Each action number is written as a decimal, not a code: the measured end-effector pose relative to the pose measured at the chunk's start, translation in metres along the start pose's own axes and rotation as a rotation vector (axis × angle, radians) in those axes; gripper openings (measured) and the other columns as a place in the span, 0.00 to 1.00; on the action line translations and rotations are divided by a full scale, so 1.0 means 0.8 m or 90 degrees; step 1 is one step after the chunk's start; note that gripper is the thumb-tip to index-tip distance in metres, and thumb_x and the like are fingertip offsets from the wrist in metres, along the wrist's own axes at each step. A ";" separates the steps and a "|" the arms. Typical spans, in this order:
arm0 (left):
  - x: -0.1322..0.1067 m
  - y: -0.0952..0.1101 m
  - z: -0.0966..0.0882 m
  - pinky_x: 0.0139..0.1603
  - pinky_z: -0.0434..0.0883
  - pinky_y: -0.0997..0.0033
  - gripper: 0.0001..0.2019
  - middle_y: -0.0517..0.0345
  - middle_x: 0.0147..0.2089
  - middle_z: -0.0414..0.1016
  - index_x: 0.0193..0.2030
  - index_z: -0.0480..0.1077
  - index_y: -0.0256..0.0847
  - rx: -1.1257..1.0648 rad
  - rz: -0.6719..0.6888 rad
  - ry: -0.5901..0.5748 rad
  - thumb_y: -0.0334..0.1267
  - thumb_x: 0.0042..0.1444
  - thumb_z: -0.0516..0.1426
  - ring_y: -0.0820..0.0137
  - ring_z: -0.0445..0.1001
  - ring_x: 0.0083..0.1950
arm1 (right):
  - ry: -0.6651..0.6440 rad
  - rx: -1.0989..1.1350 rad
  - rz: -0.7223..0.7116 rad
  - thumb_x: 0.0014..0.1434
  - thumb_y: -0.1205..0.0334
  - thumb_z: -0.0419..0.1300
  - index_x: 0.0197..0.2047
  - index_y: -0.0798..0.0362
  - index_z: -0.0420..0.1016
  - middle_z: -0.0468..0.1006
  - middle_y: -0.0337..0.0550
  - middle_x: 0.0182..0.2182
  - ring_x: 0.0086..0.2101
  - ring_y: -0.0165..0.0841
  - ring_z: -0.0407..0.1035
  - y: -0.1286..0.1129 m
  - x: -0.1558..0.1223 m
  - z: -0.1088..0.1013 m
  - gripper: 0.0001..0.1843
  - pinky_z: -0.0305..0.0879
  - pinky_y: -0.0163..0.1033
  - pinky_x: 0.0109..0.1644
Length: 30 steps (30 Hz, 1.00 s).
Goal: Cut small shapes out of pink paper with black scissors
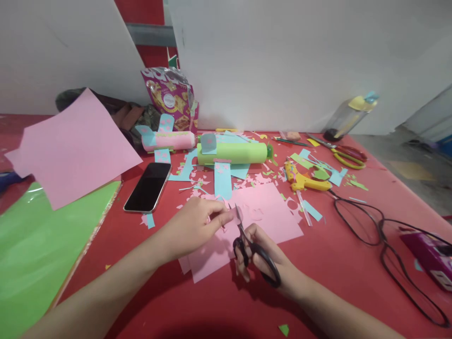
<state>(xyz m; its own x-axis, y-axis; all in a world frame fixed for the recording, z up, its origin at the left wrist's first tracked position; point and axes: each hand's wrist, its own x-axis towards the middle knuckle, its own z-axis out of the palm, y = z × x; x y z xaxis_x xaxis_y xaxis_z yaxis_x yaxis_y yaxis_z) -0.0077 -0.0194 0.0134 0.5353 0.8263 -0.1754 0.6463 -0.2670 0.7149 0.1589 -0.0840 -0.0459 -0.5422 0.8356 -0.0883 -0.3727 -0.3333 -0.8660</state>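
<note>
In the middle of the red table, my right hand (259,249) grips black-handled scissors (243,228) with thumb and fingers through the loops. The blades point away and stand slightly apart. My left hand (201,221) pinches a small piece of pink paper (236,215) against the blades. Beneath both hands lie pink paper sheets (275,207). Just beyond them rests a green-wrapped bottle (235,153) with light-blue paper wings, one reaching toward my left hand. Behind my left hand sits a pink-wrapped bottle (173,140) with blue wings dotted in pink.
A phone (148,187) lies at the left, near a green sheet pack (45,254) and large pink sheets (77,150). To the right are a yellow glue gun (305,181) with a looping black cable, larger scissors (348,155) and a clear bottle (348,117). Paper scraps litter the table.
</note>
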 end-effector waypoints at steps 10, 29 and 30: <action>-0.004 -0.010 -0.012 0.23 0.52 0.76 0.18 0.62 0.17 0.60 0.17 0.62 0.37 0.144 0.048 -0.051 0.40 0.55 0.46 0.76 0.57 0.22 | -0.025 -0.006 0.073 0.49 0.48 0.59 0.30 0.50 0.51 0.62 0.29 0.18 0.20 0.24 0.58 0.000 -0.001 0.000 0.20 0.58 0.35 0.27; -0.005 -0.008 -0.020 0.24 0.58 0.76 0.17 0.59 0.21 0.71 0.18 0.69 0.38 0.082 -0.030 -0.003 0.46 0.50 0.51 0.72 0.67 0.26 | -0.029 -0.004 0.087 0.49 0.49 0.59 0.30 0.51 0.52 0.63 0.29 0.18 0.18 0.23 0.58 0.000 -0.002 -0.001 0.20 0.57 0.32 0.25; -0.005 -0.008 -0.020 0.25 0.58 0.76 0.17 0.59 0.22 0.71 0.18 0.68 0.38 0.079 -0.032 0.000 0.46 0.50 0.51 0.72 0.67 0.26 | -0.028 -0.005 0.088 0.49 0.49 0.59 0.30 0.51 0.52 0.63 0.29 0.18 0.18 0.23 0.58 0.000 -0.002 -0.001 0.20 0.57 0.32 0.25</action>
<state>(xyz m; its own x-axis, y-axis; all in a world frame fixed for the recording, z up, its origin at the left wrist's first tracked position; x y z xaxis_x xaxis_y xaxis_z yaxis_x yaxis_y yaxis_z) -0.0227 -0.0128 0.0206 0.5001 0.8403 -0.2090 0.7350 -0.2843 0.6156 0.1604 -0.0855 -0.0464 -0.6207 0.7617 -0.1858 -0.2864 -0.4409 -0.8506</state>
